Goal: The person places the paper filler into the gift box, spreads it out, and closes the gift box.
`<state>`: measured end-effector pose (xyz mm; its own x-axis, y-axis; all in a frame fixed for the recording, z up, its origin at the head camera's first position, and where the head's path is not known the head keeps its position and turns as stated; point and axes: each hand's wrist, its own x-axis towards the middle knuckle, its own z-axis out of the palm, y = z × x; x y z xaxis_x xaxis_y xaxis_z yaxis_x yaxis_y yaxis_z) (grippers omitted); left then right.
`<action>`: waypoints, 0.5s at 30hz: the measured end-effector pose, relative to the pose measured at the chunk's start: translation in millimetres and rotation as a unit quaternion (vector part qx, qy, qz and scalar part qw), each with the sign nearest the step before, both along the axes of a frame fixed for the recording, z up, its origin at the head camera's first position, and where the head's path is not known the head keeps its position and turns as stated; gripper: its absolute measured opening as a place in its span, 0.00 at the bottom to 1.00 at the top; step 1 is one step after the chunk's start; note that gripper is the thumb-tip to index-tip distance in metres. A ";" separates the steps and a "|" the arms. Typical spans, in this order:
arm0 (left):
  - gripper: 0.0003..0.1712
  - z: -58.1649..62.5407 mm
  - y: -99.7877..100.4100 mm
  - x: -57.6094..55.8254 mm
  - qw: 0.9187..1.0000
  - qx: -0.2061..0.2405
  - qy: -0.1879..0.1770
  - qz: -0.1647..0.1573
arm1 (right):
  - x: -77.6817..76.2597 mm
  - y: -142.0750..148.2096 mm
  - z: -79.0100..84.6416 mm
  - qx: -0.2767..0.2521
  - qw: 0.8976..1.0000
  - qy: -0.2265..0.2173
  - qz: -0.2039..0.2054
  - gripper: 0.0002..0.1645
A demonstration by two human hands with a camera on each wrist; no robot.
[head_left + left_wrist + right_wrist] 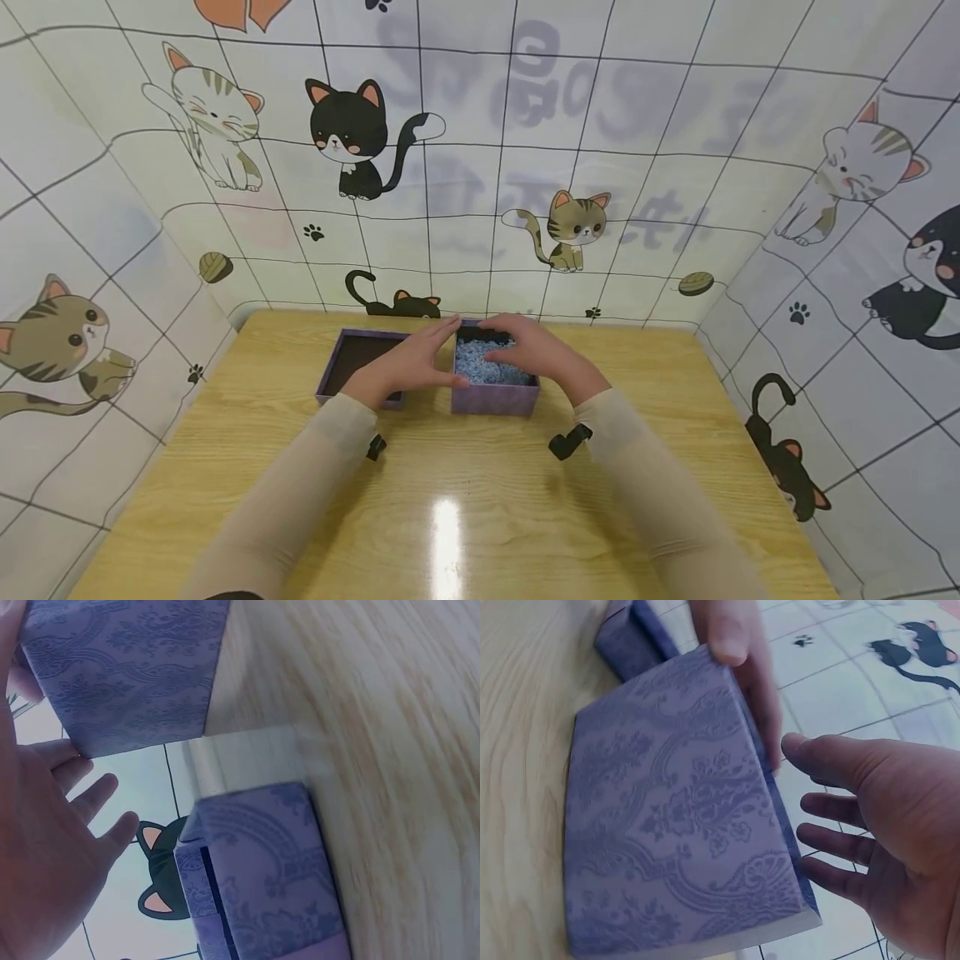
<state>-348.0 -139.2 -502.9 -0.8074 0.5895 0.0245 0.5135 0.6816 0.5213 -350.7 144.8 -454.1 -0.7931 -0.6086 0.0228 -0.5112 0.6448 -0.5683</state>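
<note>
A purple box [495,400] with an embossed pattern stands at the back of the table. Blue shredded filler [480,367] fills it, and a dark strip shows along its back inside. My left hand [408,362] is at the box's left side, fingers extended and thumb by the front left corner; the right wrist view has that thumb at the rim of the box wall [667,810]. Over the right side of the box reaches my right hand [536,346], fingers spread and loosely bent above the filler. In its own wrist view, the right hand [907,825] holds nothing.
Left of the box lies a shallow purple lid [324,387] with a dark inside, partly covered by the left forearm and hand. A cat-printed cloth wall [465,167] rises right behind the box and along both sides of the wooden table [480,483].
</note>
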 end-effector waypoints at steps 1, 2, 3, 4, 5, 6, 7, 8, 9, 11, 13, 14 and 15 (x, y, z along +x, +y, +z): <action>0.74 -0.3 0.1 -0.3 1.000 0.006 -0.006 0.000 | 2.5 1.5 -0.6 -0.013 1.000 0.001 -0.006 0.38; 0.74 -0.5 0.2 -0.4 1.000 0.013 -0.012 0.000 | 5.0 2.9 -1.4 -0.024 1.000 0.002 -0.011 0.38; 0.74 -0.6 0.2 -0.2 1.000 0.020 -0.019 -0.001 | 7.2 3.7 -2.1 -0.034 0.999 0.002 -0.015 0.37; 0.74 -0.8 0.4 0.0 0.999 0.026 -0.025 -0.001 | 9.4 4.3 -3.0 -0.043 0.999 0.003 -0.019 0.37; 0.73 -1.0 0.7 0.6 0.999 0.033 -0.033 0.000 | 11.5 5.0 -3.9 -0.052 0.998 0.004 -0.022 0.36; 0.72 -1.3 0.6 1.2 0.998 0.041 -0.038 0.000 | 13.0 5.2 -5.4 -0.061 0.998 0.006 -0.026 0.36; 0.71 -1.7 0.6 1.7 0.998 0.050 -0.045 0.002 | 14.7 5.1 -6.4 -0.071 0.997 0.008 -0.029 0.35; 0.68 -1.9 0.0 2.5 0.997 0.061 -0.052 0.005 | 16.5 4.9 -7.6 -0.080 0.996 0.008 -0.034 0.34; 0.66 -1.7 -0.9 3.5 0.996 0.072 -0.058 0.010 | 18.5 4.4 -8.6 -0.088 0.995 0.008 -0.039 0.34; 0.62 0.2 -3.6 5.6 0.993 0.096 -0.067 0.021 | 22.3 2.2 -11.0 -0.103 0.993 0.007 -0.050 0.33; 0.58 4.0 -8.7 8.4 0.990 0.117 -0.067 0.029 | 26.3 -1.7 -12.7 -0.118 0.991 0.006 -0.056 0.32; 0.56 6.2 -12.0 9.6 0.990 0.125 -0.061 0.032 | 28.7 -4.3 -12.9 -0.124 0.991 0.006 -0.056 0.32; 0.55 8.8 -16.0 11.1 0.990 0.127 -0.054 0.036 | 30.8 -7.4 -13.2 -0.131 0.990 0.007 -0.055 0.31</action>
